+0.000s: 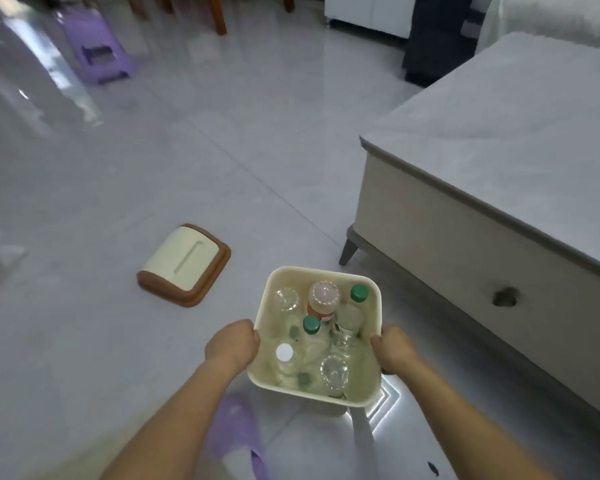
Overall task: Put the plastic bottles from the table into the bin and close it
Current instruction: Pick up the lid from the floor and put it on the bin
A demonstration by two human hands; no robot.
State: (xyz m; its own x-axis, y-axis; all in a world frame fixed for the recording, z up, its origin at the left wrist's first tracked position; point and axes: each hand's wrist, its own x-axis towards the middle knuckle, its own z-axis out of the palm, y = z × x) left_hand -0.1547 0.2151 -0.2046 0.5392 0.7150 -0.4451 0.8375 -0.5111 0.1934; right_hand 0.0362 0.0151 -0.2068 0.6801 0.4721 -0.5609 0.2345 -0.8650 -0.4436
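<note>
A cream square bin (374, 289) stands open in front of me, with several clear plastic bottles upright inside. Two have green caps (311, 324), one a white cap (284, 352), and one an orange label (323, 295). My left hand (232, 344) grips the bin's left rim. My right hand (394, 349) grips its right rim. The bin's lid (184, 265), cream with a brown frame, lies on the floor to the upper left of the bin, apart from it.
A low table (499, 161) with a grey-white top and cream side stands at the right. A purple stool (96, 46) and wooden chair legs (219, 15) are at the back. A purple slipper (238, 438) is under my arms on the white tile floor.
</note>
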